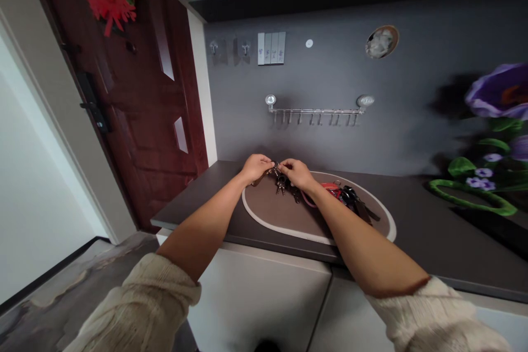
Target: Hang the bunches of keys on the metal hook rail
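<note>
My left hand [256, 167] and my right hand [297, 174] meet above the far end of an oval brown mat [289, 217] on a dark countertop. Both pinch a bunch of keys [280, 179], which hangs between the fingertips just over the mat. More keys and fobs, red and black [350, 198], lie on the mat to the right of my right wrist. Cream knitted sleeves are pushed up on both forearms.
A chrome hook rail [317, 113] hangs on the grey wall above the countertop [412, 220], with a switch panel [271, 48] higher up. A dark red door [144, 99] stands to the left. Purple artificial flowers [495, 137] crowd the right side. White cabinet fronts sit below.
</note>
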The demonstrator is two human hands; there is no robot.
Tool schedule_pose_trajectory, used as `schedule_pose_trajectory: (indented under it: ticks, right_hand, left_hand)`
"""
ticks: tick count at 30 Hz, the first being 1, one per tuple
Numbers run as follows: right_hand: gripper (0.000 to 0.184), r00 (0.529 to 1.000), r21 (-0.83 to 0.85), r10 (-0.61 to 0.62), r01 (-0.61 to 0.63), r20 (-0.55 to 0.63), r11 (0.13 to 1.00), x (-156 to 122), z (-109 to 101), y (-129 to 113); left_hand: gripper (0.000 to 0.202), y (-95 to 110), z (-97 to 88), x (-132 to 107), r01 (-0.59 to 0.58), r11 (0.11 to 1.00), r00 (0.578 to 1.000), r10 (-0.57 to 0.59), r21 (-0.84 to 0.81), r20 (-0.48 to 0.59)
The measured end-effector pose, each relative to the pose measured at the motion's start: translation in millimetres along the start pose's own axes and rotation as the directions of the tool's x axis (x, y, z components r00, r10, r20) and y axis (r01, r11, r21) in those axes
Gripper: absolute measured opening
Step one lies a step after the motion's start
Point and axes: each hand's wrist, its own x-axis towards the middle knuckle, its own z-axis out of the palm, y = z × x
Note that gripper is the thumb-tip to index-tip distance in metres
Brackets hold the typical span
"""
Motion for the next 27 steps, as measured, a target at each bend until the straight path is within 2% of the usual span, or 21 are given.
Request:
schedule_pose_trajectory:
  ticks: [3,6,12,16,24,27]
  right_hand:
    - [0.013,0.999,0.055,-0.030,0.031,-0.028,0.998,0.9,-0.3,-0.3]
    - [0.013,0.998,0.080,-0.042,0.046,-0.045,0.996,1.0,-1.1,-1.3]
    - [0.013,0.995,0.095,-0.046,0.055,-0.087,0.994,2.2,-3.7,-0.2]
    - [0.014,0.991,0.096,-0.051,0.063,-0.121,0.993,6.0,-5.3,3.1]
    - [0.018,0.982,0.184,-0.111,0.138,-0.150,0.973,11.2,-7.4,6.0]
    - [0.019,0.981,0.230,-0.120,0.154,-0.154,0.961,11.2,-9.0,3.6]
  left_hand:
    - [0.016,-1.1,1.3,1.8,-0.029,0.998,0.999,0.030,-0.057,0.013]
    - [0.019,-0.9,0.8,2.4,-0.069,0.997,0.997,0.070,-0.031,0.029]
    - [0.026,8.0,-4.0,-3.7,-0.256,0.929,0.966,0.239,0.267,0.095]
    - [0.029,9.8,-5.3,-6.0,-0.328,0.871,0.945,0.304,0.365,0.122]
    - [0.034,-0.1,-3.7,-0.1,-0.283,0.919,0.957,0.250,0.276,0.149]
    - [0.036,-0.6,-2.8,-0.4,-0.298,0.925,0.951,0.266,0.236,0.160]
